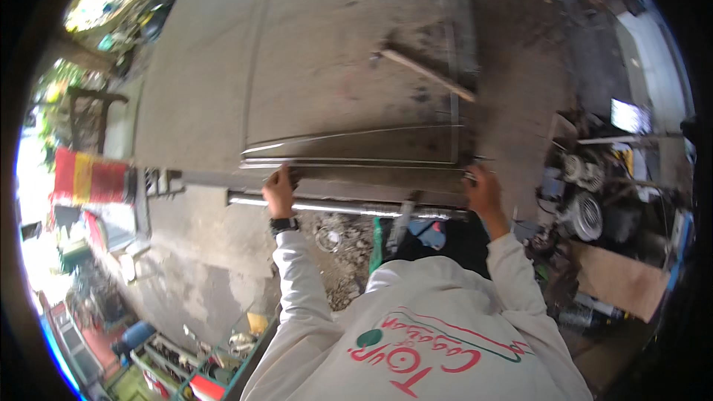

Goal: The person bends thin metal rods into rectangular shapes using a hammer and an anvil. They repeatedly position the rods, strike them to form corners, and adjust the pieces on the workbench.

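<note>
A cluttered work yard surrounds a patchy concrete floor [193,282], with machine parts [583,215] and a brown board [620,275] heaped along the right and a red-and-yellow sack [93,178] at the left. The broad grey-brown tabletop [193,89] fills the upper middle. On it lies a long frame of thin metal bars [349,162], its short side parallel to the tabletop's near edge and its long sides running away from the person. A thin rod [356,132] slants across the frame, its left end close to the near left corner. Below the near edge, a shiny pipe [319,205] runs crosswise. A hammer [427,74] with a pale handle rests farther back, toward the right.

The left hand [279,193] is at the near bars, left of their middle, fingers bent; whether they pinch the metal cannot be told. The right hand [485,191] is curled by the bars' right end, its grip equally unclear. A dark wristband [284,224] circles the left wrist.
</note>
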`<state>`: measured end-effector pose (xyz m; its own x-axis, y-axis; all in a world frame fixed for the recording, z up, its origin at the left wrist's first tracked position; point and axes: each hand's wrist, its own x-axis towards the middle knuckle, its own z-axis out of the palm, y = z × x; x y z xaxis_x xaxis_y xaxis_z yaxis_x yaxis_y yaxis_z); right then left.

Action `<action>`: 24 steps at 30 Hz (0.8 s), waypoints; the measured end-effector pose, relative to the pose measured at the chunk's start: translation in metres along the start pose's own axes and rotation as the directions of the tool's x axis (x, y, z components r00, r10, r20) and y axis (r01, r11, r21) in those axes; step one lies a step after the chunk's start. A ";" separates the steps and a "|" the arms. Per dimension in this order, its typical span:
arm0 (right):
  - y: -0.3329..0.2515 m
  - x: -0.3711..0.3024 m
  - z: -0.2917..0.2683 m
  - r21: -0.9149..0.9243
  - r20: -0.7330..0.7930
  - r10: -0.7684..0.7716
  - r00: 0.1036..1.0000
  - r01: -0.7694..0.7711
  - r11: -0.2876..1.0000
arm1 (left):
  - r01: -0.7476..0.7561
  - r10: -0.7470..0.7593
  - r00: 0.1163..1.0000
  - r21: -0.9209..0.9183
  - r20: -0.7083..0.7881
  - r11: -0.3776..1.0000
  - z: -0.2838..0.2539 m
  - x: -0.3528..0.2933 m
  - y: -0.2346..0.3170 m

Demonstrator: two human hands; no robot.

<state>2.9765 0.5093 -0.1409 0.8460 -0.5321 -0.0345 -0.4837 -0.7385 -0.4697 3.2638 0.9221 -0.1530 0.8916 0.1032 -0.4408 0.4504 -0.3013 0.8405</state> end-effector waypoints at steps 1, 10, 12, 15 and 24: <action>-0.003 -0.001 0.003 -0.029 -0.005 0.003 1.000 -0.004 1.000 | -0.045 0.046 0.999 0.030 -0.030 0.999 -0.015 0.008 -0.004; -0.009 0.011 0.007 -0.040 -0.030 -0.075 0.997 0.073 0.996 | -0.371 0.513 0.839 0.502 -0.179 0.781 -0.116 0.121 -0.032; 0.011 0.011 0.012 -0.107 -0.082 -0.137 0.987 0.128 0.986 | -0.406 0.512 0.856 0.511 -0.078 0.757 -0.100 0.127 -0.016; -0.015 0.019 -0.001 -0.087 0.006 -0.102 0.995 0.102 0.991 | -0.279 0.458 0.881 0.655 -0.116 0.702 -0.097 0.128 -0.001; -0.024 0.038 -0.005 -0.031 0.032 -0.232 0.972 0.233 0.972 | -0.357 0.574 0.818 0.753 -0.033 0.553 -0.104 0.176 0.009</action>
<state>3.0193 0.5043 -0.1268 0.9419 -0.3324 0.0474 -0.2796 -0.8547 -0.4374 3.4295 1.0358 -0.1901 0.9896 -0.0572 0.1323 -0.1045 -0.9171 0.3848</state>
